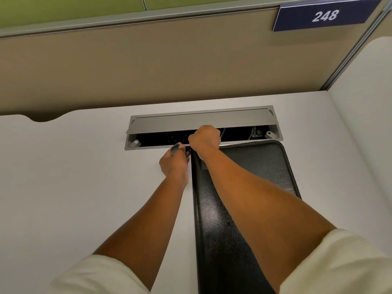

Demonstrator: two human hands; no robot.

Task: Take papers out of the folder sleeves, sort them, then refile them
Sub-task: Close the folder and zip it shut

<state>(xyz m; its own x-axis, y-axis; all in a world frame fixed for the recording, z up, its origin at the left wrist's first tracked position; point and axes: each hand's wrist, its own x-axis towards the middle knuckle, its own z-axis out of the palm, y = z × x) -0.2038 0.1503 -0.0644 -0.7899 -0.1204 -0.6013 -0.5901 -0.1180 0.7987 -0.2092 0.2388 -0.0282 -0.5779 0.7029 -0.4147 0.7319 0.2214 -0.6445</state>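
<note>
Now, folder [250,172]: lying closed on the tabletop [74,177], far corner beside the open cable tray [135,143].
Left hand [174,164]: you are pinching a small dark tab there.
Right hand [204,137]: your grip is clenching that corner.
Risk: you are likely tugging unevenly, so the folder could slide into the tray.

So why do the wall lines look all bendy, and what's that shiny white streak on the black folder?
Head view: the wide-angle lens bows the partition edges; the streak is overhead light glaring off the glossy black folder; the hands look sharp, not blurred.
</note>
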